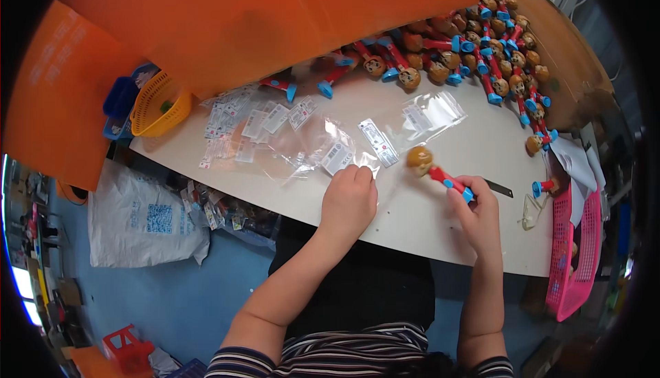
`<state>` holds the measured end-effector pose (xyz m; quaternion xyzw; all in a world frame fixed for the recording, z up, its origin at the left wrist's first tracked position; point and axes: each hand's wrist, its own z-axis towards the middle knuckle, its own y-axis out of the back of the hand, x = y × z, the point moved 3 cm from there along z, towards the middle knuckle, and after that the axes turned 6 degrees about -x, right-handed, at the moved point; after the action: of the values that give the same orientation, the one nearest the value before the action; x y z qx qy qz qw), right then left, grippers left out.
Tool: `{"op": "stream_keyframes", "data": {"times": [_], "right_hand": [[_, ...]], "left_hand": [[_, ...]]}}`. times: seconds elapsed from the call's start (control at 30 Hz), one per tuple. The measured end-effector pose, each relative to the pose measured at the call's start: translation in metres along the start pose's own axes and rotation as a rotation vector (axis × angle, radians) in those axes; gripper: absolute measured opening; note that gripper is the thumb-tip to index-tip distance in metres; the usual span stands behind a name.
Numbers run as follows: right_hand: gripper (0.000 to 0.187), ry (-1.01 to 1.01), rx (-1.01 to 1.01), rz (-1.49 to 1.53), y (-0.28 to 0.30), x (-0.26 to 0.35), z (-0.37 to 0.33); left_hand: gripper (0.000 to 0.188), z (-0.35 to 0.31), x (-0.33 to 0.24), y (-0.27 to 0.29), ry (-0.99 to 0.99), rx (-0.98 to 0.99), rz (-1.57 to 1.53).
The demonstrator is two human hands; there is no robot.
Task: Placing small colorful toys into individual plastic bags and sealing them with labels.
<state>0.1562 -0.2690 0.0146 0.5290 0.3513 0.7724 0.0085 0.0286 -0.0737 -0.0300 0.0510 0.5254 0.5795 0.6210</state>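
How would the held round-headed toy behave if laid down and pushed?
The round-headed toy would likely roll unevenly, its head being wider than its slim body. It seems stiff, not sagging though held near one end.

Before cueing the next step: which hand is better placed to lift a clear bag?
Probably the left hand: it sits beside a clear bag, while the right hand holds a toy figure.

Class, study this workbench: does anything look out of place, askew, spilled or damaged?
One red toy lies by the pink basket, apart from the toy heap, so it looks strayed. Loose white papers slump over the basket's rim, which looks untidy. No clear damage shows.
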Motion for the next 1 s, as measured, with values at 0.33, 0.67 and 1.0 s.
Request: {"op": "stream_keyframes", "data": {"times": [0.33, 0.67, 1.0], "right_hand": [[0.025, 0.338, -0.042, 0.0, -0.017, 0.016, -0.03], [0.032, 0.418, -0.226, -0.065, -0.03, 0.015, -0.043], [0.034, 0.735, -0.265, -0.202, -0.033, 0.012, -0.046]], "left_hand": [[0.011, 0.005, -0.004, 0.015, 0.088, -0.075, -0.192], [0.008, 0.004, -0.019, 0.021, 0.048, 0.033, -0.334], [0.009, 0.012, -0.028, 0.032, -0.151, 0.021, -0.323]]}}
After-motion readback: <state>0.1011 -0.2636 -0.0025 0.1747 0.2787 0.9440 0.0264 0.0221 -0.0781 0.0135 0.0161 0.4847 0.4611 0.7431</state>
